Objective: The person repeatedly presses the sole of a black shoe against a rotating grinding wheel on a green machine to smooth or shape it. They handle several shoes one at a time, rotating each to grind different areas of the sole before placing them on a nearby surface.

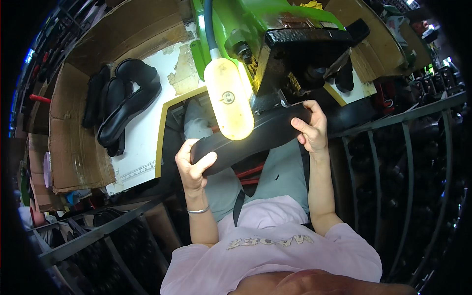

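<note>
A long black shoe sole [268,132] spans the space between my two hands, above my lap and just below the machine head. My left hand [193,164] grips its left end, thumb on top and fingers curled round the edge. Around the other end my right hand [312,127] is closed, with the thumb pressed on the face. The sole's far edge is close to a small metal part [284,102] under the machine's black head [305,44]; I cannot tell whether they touch. A lit oval lamp [228,115] hides part of the sole's middle.
Several black soles [129,98] are piled on the white worktop [140,167] at left, with cardboard walls [78,132] around them. The green machine body [265,17] rises ahead. Metal racks [408,142] flank me, and a black piece [345,78] lies right of the machine.
</note>
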`<action>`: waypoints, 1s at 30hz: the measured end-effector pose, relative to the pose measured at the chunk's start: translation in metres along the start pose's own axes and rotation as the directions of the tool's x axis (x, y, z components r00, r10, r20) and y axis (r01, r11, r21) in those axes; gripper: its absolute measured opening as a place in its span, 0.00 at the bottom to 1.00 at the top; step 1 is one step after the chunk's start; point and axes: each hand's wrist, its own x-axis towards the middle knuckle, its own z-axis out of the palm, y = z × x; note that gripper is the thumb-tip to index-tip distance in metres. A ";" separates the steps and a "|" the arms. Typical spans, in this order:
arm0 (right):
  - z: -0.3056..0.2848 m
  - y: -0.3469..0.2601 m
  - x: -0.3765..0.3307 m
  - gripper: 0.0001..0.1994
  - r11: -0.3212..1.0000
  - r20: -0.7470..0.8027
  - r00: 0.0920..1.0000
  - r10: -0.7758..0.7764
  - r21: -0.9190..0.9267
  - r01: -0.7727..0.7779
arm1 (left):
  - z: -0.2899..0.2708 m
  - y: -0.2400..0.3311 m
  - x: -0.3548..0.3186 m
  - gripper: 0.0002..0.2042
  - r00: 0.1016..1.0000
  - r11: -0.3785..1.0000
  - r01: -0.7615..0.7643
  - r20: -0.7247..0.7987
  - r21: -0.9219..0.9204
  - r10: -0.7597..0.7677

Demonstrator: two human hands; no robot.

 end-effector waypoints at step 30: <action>-0.002 -0.003 0.009 0.17 0.998 -0.036 0.997 -0.066 0.014 0.067 | 0.063 0.011 0.020 0.19 0.806 0.376 -0.588 0.484 0.716 0.340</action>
